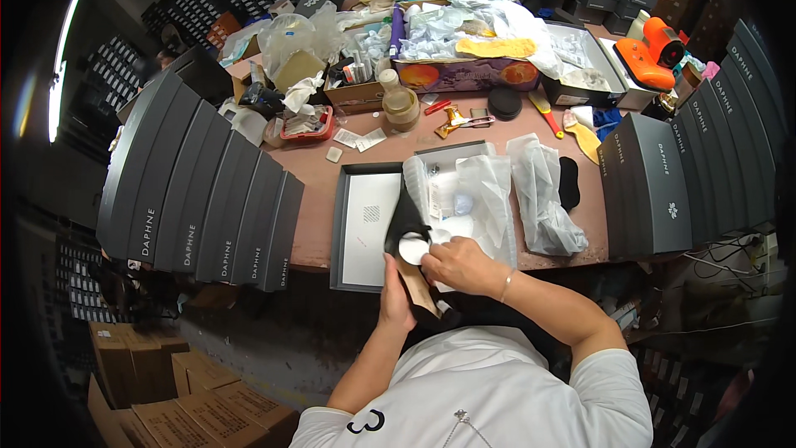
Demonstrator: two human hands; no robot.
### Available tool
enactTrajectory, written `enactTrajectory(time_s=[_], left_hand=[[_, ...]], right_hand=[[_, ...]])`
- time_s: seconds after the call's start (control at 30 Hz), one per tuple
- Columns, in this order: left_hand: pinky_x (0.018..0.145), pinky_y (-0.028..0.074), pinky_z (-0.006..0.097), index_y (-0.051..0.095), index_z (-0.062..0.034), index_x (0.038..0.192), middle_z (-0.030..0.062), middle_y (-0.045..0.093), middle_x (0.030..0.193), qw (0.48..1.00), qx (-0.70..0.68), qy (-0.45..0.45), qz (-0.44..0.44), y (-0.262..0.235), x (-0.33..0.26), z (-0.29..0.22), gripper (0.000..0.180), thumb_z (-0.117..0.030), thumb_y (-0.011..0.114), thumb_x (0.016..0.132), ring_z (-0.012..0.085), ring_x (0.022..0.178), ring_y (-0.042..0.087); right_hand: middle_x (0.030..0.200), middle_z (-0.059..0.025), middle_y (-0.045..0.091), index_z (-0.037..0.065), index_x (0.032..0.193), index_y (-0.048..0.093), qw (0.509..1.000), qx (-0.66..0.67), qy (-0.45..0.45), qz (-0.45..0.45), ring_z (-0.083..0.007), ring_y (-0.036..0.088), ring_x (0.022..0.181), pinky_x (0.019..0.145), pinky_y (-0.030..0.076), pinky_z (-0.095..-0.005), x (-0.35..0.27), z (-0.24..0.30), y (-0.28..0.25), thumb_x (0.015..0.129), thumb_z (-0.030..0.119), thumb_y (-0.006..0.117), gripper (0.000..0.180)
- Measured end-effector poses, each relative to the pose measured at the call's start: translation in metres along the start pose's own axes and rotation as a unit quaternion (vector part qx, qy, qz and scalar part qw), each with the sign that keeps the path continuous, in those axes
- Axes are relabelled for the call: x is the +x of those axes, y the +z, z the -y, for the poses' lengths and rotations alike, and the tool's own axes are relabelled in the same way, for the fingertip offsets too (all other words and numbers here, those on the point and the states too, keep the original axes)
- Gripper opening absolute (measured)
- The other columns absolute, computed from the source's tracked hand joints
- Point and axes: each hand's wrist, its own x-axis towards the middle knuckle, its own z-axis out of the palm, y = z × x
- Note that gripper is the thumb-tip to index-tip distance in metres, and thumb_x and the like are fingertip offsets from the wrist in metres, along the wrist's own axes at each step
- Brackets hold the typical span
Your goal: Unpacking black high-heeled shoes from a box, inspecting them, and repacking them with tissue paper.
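Note:
A black shoe [405,214] is tilted over the open shoe box, toe away from me and heel toward me. My left hand [397,302] is closed on its side near the heel. At the shoe's opening, my right hand [458,265] pinches a wad of white paper [413,250]; part of the wad sits inside the shoe. Beneath lies the shoe box [452,149], lined with thin white paper [491,184]. Its grey lid [340,228] rests to the left, white inside up. A bundle in white tissue [539,199] lies right of the box, beside a black flat pad [569,182].
Stacked grey shoe boxes stand at left [186,174] and right [655,182]. Behind are a glue jar [400,108], a black round tin [504,103], a yellow-red brush [546,114], a carton of crumpled paper [464,75] and an orange tape dispenser [647,62]. Brown cartons [199,415] sit lower left.

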Motion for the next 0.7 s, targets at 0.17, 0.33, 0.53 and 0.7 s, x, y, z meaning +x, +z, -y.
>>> enactTrajectory(time_s=[0.17, 0.33, 0.53, 0.7], left_hand=[[0.066, 0.048, 0.032, 0.053, -0.0082, 0.114, 0.0078, 0.060, 0.075, 1.000, -0.003, 0.018, 0.005, -0.008, 0.014, -0.032, 0.073, -0.071, 0.024, 0.092, 0.0187, 0.070, 0.057], [0.096, 0.039, 0.033, 0.048, -0.0076, 0.125, 0.0059, 0.054, 0.116, 0.995, 0.024, 0.099, -0.002, 0.007, 0.000, -0.007, 0.069, -0.065, 0.024, 0.096, 0.0179, 0.109, 0.050], [0.115, 0.019, 0.037, 0.019, -0.0095, 0.150, 0.0109, 0.027, 0.152, 0.988, 0.086, 0.115, 0.061, 0.022, -0.018, -0.006, 0.082, -0.068, 0.025, 0.093, 0.0216, 0.141, 0.024], [0.091, 0.048, 0.034, 0.037, -0.0122, 0.137, 0.0105, 0.058, 0.114, 0.998, 0.037, 0.003, 0.051, -0.008, 0.025, -0.060, 0.050, -0.046, 0.040, 0.100, 0.0198, 0.104, 0.059]], right_hand=[[0.084, -0.0108, 0.059, 0.003, 0.097, 0.058, 0.981, -0.092, 0.137, -0.099, -0.0276, 0.061, 0.079, 0.072, 0.049, -0.0366, -0.005, -0.024, -0.020, 0.080, 0.026, 0.066, 0.029], [0.095, -0.0163, 0.055, 0.008, 0.110, 0.057, 0.978, 0.194, 0.073, -0.037, -0.0355, 0.053, 0.095, 0.094, 0.030, -0.0637, 0.021, 0.016, 0.004, 0.092, 0.033, 0.052, 0.032], [0.082, -0.0138, 0.050, 0.010, 0.108, 0.058, 0.987, 0.127, 0.079, -0.052, -0.0331, 0.049, 0.082, 0.078, 0.035, -0.0491, 0.041, 0.004, 0.068, 0.095, 0.030, 0.046, 0.026], [0.092, -0.0262, 0.054, -0.012, 0.092, 0.057, 0.992, 0.027, 0.051, -0.117, -0.0405, 0.051, 0.094, 0.092, 0.035, -0.0495, 0.030, 0.050, 0.048, 0.097, 0.048, 0.040, 0.062]])
